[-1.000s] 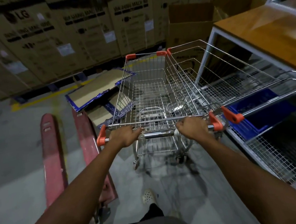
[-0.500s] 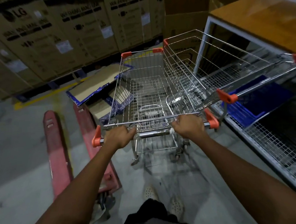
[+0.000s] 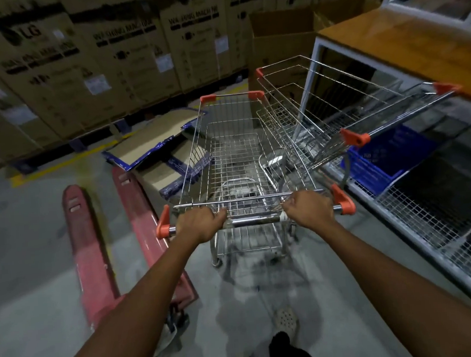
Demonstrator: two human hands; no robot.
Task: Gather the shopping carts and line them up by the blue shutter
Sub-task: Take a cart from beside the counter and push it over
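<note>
Gripping the shopping cart (image 3: 235,156) handle with your left hand (image 3: 201,222) and right hand (image 3: 307,209), you've got red pallet jack forks (image 3: 90,244) close left, a second cart (image 3: 335,110) just beside right, LG washing machine boxes (image 3: 125,55) ahead.

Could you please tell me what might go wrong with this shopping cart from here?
The cart, gripped by the left hand and right hand, sits close beside the second cart; their baskets could snag. Flattened cardboard ahead-left might jam a wheel. The red pallet jack alongside is a trip hazard.
</note>
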